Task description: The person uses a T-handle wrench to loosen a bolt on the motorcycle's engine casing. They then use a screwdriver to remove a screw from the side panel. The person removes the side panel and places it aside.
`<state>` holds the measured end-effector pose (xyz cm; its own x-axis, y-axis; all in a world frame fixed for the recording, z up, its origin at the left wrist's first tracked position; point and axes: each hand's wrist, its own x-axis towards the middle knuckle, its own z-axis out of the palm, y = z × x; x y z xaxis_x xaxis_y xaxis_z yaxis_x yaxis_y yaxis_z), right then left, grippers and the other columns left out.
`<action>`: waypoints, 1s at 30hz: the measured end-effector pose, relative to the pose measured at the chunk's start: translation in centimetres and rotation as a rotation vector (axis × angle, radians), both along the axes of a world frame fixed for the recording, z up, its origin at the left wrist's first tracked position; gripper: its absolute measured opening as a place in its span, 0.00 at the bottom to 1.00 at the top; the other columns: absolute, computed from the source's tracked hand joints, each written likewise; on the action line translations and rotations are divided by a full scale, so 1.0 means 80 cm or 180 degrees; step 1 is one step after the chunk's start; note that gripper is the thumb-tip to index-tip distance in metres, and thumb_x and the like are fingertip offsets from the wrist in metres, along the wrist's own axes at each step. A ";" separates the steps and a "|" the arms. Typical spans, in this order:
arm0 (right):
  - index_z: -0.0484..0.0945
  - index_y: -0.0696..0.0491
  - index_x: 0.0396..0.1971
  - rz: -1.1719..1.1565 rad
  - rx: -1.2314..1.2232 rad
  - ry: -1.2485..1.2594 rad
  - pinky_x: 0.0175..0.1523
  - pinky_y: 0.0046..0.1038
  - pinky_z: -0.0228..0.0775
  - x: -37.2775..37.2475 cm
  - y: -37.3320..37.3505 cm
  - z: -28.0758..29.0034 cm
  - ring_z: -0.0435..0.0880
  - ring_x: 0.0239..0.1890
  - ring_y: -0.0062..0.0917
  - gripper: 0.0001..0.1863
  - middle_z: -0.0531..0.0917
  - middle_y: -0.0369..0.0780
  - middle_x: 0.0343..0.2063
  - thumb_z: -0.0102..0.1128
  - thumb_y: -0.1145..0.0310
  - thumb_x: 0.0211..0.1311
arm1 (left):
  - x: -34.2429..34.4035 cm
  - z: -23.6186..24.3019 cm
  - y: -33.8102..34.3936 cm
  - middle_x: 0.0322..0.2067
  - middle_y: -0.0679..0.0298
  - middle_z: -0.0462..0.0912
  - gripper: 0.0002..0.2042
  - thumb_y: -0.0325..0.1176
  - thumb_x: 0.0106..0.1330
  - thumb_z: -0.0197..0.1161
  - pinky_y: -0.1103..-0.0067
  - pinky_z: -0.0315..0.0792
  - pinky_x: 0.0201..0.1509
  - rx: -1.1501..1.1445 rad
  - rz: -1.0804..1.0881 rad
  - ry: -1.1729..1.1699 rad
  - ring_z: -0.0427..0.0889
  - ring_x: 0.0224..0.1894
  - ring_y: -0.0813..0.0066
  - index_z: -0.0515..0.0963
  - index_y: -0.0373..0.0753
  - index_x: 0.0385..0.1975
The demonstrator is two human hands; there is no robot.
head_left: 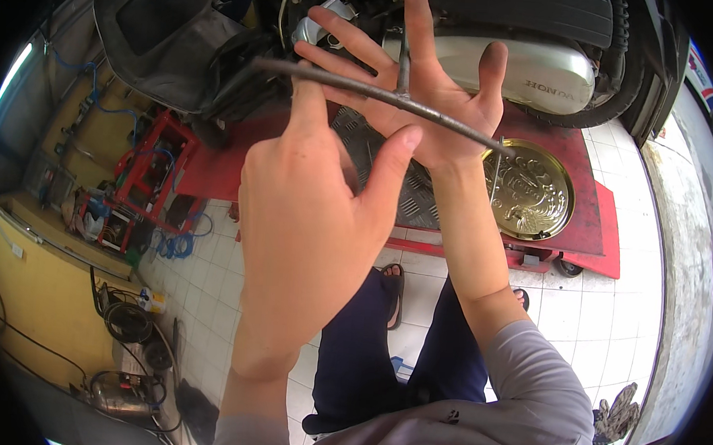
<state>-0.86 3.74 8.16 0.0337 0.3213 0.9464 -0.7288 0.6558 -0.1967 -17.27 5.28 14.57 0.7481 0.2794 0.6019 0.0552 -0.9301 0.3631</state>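
A dark metal T-handle wrench crosses in front of my right palm, its shaft rising between two fingers. My right hand is open, palm toward me, with fingers and thumb spread wide and not wrapped round the bar. To the left, my left hand shows its back, index finger stretched up to the bar and thumb held apart. Its other fingers are mostly hidden. The bar's left end is blurred at that fingertip, so I cannot tell whether they touch. Nothing is gripped in the left hand.
Beyond my hands stands a motorcycle over a red lift platform. On the platform lies a round gold embossed tray. A black seat is at far left. A red rack and blue hose are below it.
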 end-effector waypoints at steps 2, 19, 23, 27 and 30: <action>0.36 0.18 0.72 -0.0340 -0.0374 0.0128 0.74 0.51 0.31 -0.024 -0.007 0.009 0.40 0.75 0.48 0.49 0.38 0.48 0.74 0.29 0.16 0.50 | 0.009 0.000 -0.011 0.09 0.62 0.68 0.30 0.37 0.60 0.70 0.78 0.62 0.19 0.0035 -0.0401 -0.0511 0.64 0.09 0.74 0.69 0.31 0.60; 0.31 0.22 0.72 -0.0269 0.0145 0.0001 0.72 0.53 0.41 0.006 0.007 0.001 0.44 0.74 0.53 0.50 0.37 0.51 0.74 0.26 0.16 0.51 | -0.006 -0.020 0.014 0.09 0.62 0.70 0.28 0.37 0.59 0.72 0.82 0.59 0.19 -0.0194 0.0248 0.0015 0.63 0.10 0.84 0.73 0.31 0.57; 0.34 0.23 0.73 -0.0638 -0.0206 0.0139 0.72 0.53 0.41 -0.006 0.000 0.004 0.45 0.73 0.53 0.50 0.38 0.52 0.74 0.28 0.17 0.52 | 0.016 -0.011 0.007 0.13 0.59 0.75 0.31 0.35 0.56 0.73 0.80 0.63 0.20 0.0091 -0.0567 -0.0978 0.71 0.14 0.78 0.71 0.31 0.60; 0.36 0.25 0.74 0.0672 0.0005 0.1161 0.73 0.52 0.42 -0.030 0.013 -0.007 0.47 0.73 0.52 0.47 0.40 0.53 0.73 0.31 0.21 0.57 | 0.033 0.002 0.002 0.24 0.55 0.82 0.34 0.33 0.56 0.68 0.72 0.73 0.25 0.1098 -0.0731 -0.1312 0.83 0.24 0.60 0.64 0.34 0.64; 0.36 0.24 0.73 0.0066 -0.0036 0.0498 0.72 0.52 0.44 -0.011 -0.001 0.006 0.48 0.73 0.53 0.46 0.41 0.53 0.73 0.31 0.22 0.58 | 0.030 0.012 -0.038 0.25 0.56 0.83 0.29 0.35 0.60 0.64 0.69 0.75 0.25 0.1550 -0.0652 -0.0966 0.83 0.24 0.55 0.67 0.36 0.62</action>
<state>-1.77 3.68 8.63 0.1738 0.3340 0.9264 -0.7645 0.6388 -0.0869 -14.86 2.26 15.56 0.5325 -0.2131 0.8191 -0.1818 -0.9740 -0.1352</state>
